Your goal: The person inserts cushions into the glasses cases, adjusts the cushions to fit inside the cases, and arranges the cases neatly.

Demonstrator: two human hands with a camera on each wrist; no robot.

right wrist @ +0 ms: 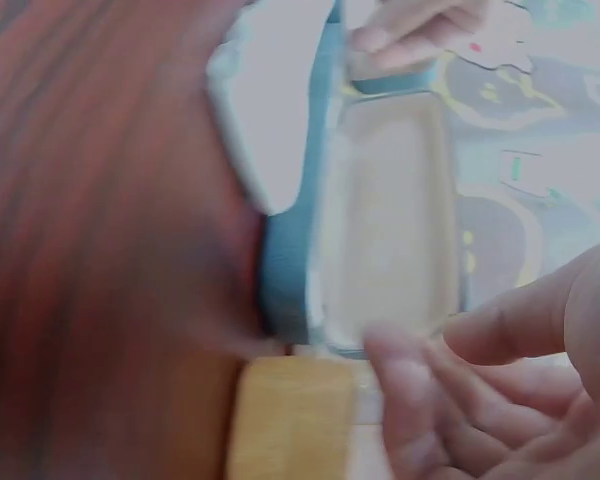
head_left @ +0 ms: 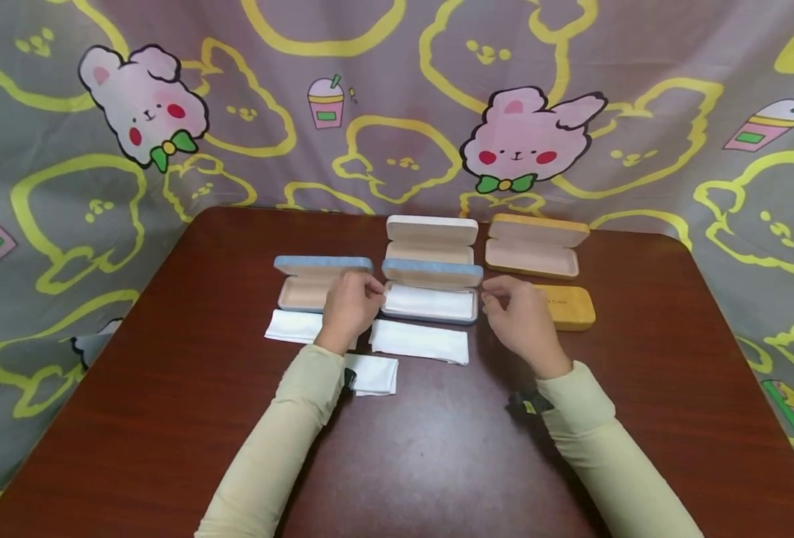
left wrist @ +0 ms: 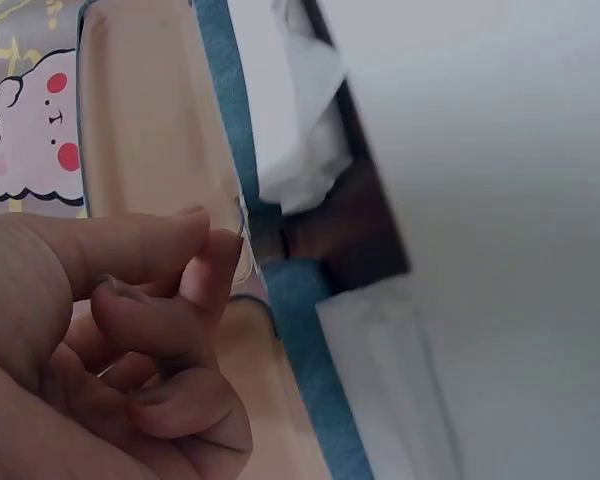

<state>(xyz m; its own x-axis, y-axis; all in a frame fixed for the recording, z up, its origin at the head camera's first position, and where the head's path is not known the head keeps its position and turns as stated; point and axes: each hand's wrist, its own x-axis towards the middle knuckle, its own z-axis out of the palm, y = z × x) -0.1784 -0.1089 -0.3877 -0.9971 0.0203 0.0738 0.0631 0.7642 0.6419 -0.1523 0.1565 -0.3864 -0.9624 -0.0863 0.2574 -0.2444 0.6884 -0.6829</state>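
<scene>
At the middle of the table lies an opened blue glasses case (head_left: 432,273), its lid tipped back, with a folded white cloth (head_left: 431,301) flat inside. My left hand (head_left: 350,305) is at its left end, thumb and forefinger tips close together by the rim. On the opposite end, my right hand (head_left: 523,323) has its fingertips beside the case's corner, fingers loosely bent. In the right wrist view the pale lid lining (right wrist: 395,215) is right by those fingertips, somewhat blurred. A second opened blue case (head_left: 296,293) is partly hidden behind my left hand.
Folded white cloths lie in front: one (head_left: 420,342) before the middle case, another (head_left: 292,326) to the left, a smaller one (head_left: 375,376) nearer. Behind stands an open white case (head_left: 431,229). To the right are an open yellow case (head_left: 538,227) and a closed yellow case (head_left: 574,308).
</scene>
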